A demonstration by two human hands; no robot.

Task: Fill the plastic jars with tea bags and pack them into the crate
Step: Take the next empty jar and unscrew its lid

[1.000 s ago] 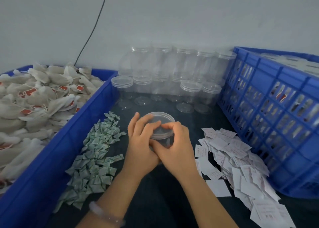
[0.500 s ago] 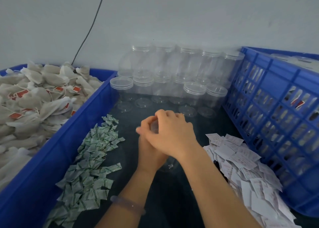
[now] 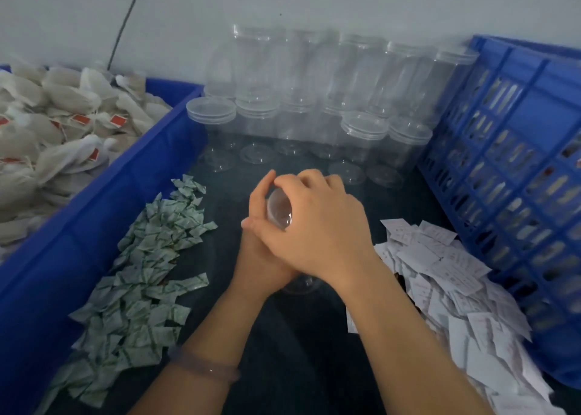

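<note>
A clear plastic jar [image 3: 300,284] stands on the dark table in the middle. My left hand [image 3: 261,248] grips its body from the left. My right hand [image 3: 317,222] curls over its clear lid [image 3: 279,211] from above, hiding most of the jar. Several more clear lidded jars [image 3: 361,128] are stacked in two tiers against the back wall. Tea bags [image 3: 63,125] with red tags fill the blue bin [image 3: 103,204] on the left. A blue slatted crate [image 3: 509,169] stands on the right.
A heap of small green-white sachets [image 3: 147,273] lies left of the jar. White paper slips [image 3: 446,276] are piled on the right by the crate. A black cable [image 3: 125,21] runs down the white wall.
My right hand moved from the side of the jar onto its lid and now covers it. My left hand shifted lower round the body. The view moved slightly left and closer.
</note>
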